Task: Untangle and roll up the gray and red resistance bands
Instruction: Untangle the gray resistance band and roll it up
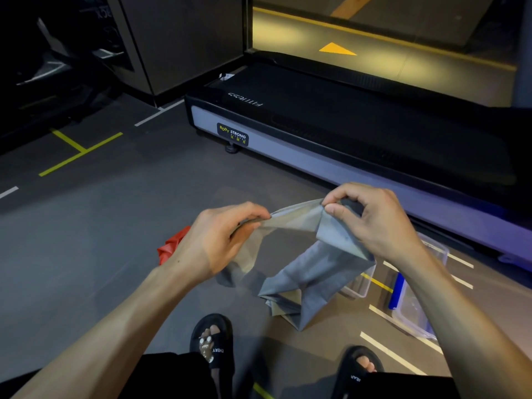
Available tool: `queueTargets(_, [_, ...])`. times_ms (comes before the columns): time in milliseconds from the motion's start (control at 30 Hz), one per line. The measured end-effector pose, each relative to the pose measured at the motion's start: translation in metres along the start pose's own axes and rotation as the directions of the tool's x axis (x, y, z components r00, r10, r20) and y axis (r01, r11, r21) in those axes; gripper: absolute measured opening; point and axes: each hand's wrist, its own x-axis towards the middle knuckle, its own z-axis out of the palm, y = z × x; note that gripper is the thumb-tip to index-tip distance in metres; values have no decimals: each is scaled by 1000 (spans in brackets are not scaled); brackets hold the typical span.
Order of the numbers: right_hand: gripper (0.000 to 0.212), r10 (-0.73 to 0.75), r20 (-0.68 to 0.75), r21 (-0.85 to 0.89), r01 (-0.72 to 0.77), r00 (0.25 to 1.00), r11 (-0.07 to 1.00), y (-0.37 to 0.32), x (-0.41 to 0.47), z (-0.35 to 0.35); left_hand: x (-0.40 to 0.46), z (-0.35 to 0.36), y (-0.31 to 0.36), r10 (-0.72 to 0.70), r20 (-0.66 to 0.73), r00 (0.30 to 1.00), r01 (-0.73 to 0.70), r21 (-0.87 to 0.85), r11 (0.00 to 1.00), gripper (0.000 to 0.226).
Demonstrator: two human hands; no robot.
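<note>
The gray resistance band [311, 272] is a thin, wide sheet of smooth, slightly glossy material, semi-translucent where stretched and opaque where it gathers in soft folds. Its upper edge is held taut between both hands above the floor [86, 240]; the remainder hangs in creased, overlapping layers, its lowest folds seen just ahead of the person's black slide sandals [211, 344]; contact with the floor cannot be determined. The left hand [218, 240] is closed to a pinch, thumb against fingers, gripping the band's left end, with a translucent length trailing below the palm. The right hand [371, 220] is likewise pinched, thumb and forefinger clamping the band's right upper corner, the other fingers curled. The red resistance band [169, 246] lies crumpled on the floor, partly hidden behind the left wrist and apart from the gray band. The floor is dark, matte, marked with yellow and white lines. A clear plastic container [359, 286] and a clear lid with a blue edge [408, 306] rest on the floor at the right, beneath the right forearm. A black treadmill deck [345, 119] with a gray side rail lies beyond the hands.
</note>
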Motion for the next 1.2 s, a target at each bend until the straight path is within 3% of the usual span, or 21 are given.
queueTargets(533, [7, -6, 3, -7, 6, 1000, 1000, 0, 0, 0, -2, 2, -10, 96, 26, 995, -95, -24, 995, 42])
queueTargets(833, [5, -7, 17, -17, 8, 1000, 1000, -1, 0, 1, -2, 0, -6, 50, 34, 998, -51, 27, 998, 26])
queueTargets(1200, [5, -2, 8, -10, 2, 1000, 1000, 0, -1, 0, -3, 2, -11, 81, 3, 997, -81, -12, 997, 40])
